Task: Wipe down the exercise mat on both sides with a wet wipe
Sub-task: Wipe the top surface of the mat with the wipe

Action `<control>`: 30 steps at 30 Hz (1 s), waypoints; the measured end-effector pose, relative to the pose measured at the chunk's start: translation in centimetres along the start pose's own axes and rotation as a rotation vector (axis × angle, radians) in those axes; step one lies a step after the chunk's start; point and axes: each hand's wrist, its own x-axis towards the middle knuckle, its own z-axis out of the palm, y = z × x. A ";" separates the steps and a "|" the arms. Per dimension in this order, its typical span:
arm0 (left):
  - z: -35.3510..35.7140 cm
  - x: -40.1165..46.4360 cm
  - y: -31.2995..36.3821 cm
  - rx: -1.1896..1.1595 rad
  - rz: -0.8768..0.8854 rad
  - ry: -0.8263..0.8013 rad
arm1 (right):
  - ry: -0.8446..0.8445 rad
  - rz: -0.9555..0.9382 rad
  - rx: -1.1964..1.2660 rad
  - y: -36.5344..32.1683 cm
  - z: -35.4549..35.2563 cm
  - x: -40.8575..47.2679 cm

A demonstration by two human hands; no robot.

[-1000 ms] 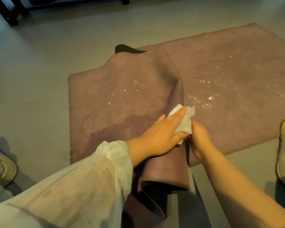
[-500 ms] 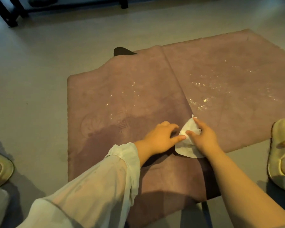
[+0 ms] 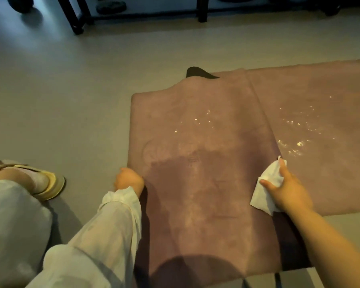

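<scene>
Mat (image 3: pixel 206 183): mauve exercise mat lay spread on the grey floor (image 3: pixel 71 90) as I watched through the head camera; it filled the centre and ran off the right edge.
Fold: left section lay doubled over the rest along a crease running from far centre to near right; a dark underside corner (image 3: pixel 197 72) showed at the far edge.
Surface: wet droplets glistened in the middle and on the right part; a faint printed emblem (image 3: pixel 154 150) sat toward the left.
Wipe (image 3: pixel 267 187): white wet wipe lay crumpled on the mat by the crease, near right.
Right hand (image 3: pixel 287 188): pressed the wipe to the mat, thumb curled over it, fingers on top.
Left hand (image 3: pixel 129 180): sat at the mat's near-left edge, fingers curled under and out of sight; I could not tell whether it gripped the edge.
Sleeve (image 3: pixel 112 225): sheer white, covering the left arm to the wrist.
Foot (image 3: pixel 29 179): in a pale yellow slipper, on the floor at far left.
Background: dark furniture legs (image 3: pixel 75 19) stood at the far edge.
</scene>
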 end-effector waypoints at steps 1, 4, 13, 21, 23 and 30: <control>-0.5 0.4 -0.2 -0.027 0.025 -0.023 | 0.003 0.000 -0.010 -0.3 -0.1 -0.1; -2.3 1.6 -1.0 -0.197 0.087 0.006 | 0.000 0.007 -0.039 -1.2 0.0 -0.5; -9.3 5.9 -5.6 -0.269 0.129 0.391 | -0.091 -0.187 0.088 -4.7 5.3 -6.3; -6.4 3.3 -2.2 -0.086 0.334 0.107 | 0.034 -0.261 0.462 -7.4 5.2 -5.9; -3.1 -0.2 1.1 -0.115 0.567 -0.091 | 0.082 -0.254 0.436 -7.7 3.9 -4.6; 4.7 -6.2 5.4 0.579 0.913 -0.349 | 0.012 -0.125 0.247 -6.2 -1.5 0.0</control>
